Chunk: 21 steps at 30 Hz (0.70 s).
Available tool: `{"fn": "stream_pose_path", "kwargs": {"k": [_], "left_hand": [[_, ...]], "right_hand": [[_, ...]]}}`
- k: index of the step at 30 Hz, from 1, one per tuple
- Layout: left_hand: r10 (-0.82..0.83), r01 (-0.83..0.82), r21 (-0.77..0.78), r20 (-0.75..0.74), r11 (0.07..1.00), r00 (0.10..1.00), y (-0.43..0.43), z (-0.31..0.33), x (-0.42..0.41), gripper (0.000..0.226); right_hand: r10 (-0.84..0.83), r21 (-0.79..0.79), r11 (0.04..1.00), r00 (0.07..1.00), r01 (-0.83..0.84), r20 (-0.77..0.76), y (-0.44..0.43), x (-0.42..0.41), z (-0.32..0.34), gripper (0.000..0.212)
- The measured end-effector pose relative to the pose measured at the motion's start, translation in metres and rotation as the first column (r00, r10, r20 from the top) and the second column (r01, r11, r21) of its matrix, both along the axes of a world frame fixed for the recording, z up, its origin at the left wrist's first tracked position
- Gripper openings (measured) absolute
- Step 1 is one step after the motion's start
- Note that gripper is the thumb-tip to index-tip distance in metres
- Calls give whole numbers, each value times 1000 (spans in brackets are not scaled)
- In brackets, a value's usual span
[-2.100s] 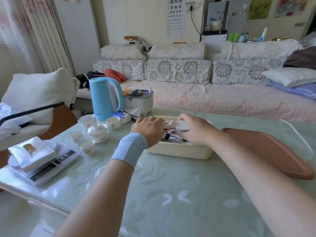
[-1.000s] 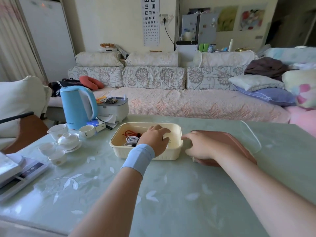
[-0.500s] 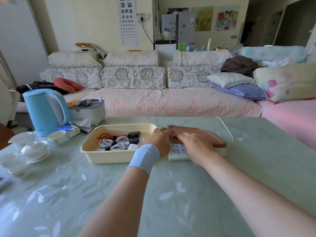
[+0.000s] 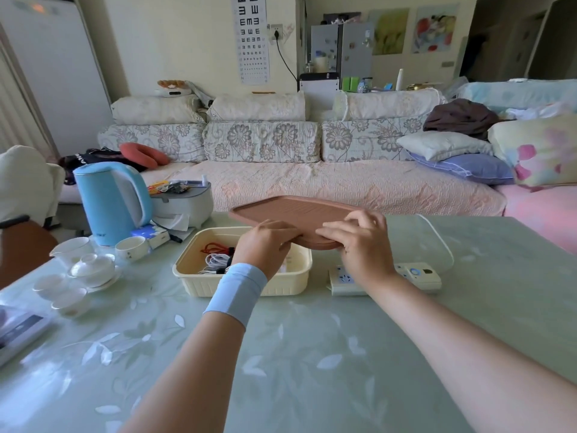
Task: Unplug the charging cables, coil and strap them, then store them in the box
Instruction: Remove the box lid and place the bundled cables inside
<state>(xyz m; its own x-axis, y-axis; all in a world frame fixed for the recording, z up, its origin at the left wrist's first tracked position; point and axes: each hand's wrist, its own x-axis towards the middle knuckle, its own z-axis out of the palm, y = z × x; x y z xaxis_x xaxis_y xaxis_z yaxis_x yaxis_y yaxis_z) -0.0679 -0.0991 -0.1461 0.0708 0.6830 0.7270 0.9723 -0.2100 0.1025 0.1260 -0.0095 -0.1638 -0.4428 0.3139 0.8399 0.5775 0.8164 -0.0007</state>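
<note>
A cream plastic box [image 4: 199, 284] stands on the table with coiled white, red and black cables [image 4: 215, 259] inside. A brown lid [image 4: 293, 212] is held in the air above the box's right half, slightly tilted. My left hand [image 4: 265, 245] grips the lid's near edge on the left, and my right hand [image 4: 359, 242] grips the same edge on the right. A white power strip [image 4: 418, 275] lies on the table right of the box, partly hidden by my right wrist.
A blue kettle [image 4: 109, 201], a grey appliance [image 4: 184, 204] and white tea cups [image 4: 90, 267] crowd the table's left side. A scale [image 4: 15, 332] sits at the left edge. The strip's white cord [image 4: 443, 242] loops at the right. A sofa runs behind the table.
Both hands left the box, reached to the brown lid lying at its right, took hold of it and lifted it off the power strip toward the box. The view has swung right.
</note>
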Motion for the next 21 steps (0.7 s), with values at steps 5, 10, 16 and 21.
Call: {"fn": "stream_pose_path", "kwargs": {"k": [5, 10, 16, 21], "left_hand": [[11, 5, 92, -169, 996, 986, -17, -14, -30, 27], [28, -41, -77, -156, 996, 987, -20, -33, -45, 20], [9, 19, -378, 74, 926, 997, -18, -50, -49, 33], [3, 78, -403, 196, 912, 981, -14, -49, -48, 32]], "right_hand": [[12, -407, 913, 993, 36, 114, -13, -39, -9, 38], [119, -623, 782, 972, 35, 203, -13, -56, -20, 59], [142, -640, 738, 877, 215, 458, -18, -61, -26, 79], [130, -652, 727, 890, 215, 438, -19, -59, -29, 67]]}}
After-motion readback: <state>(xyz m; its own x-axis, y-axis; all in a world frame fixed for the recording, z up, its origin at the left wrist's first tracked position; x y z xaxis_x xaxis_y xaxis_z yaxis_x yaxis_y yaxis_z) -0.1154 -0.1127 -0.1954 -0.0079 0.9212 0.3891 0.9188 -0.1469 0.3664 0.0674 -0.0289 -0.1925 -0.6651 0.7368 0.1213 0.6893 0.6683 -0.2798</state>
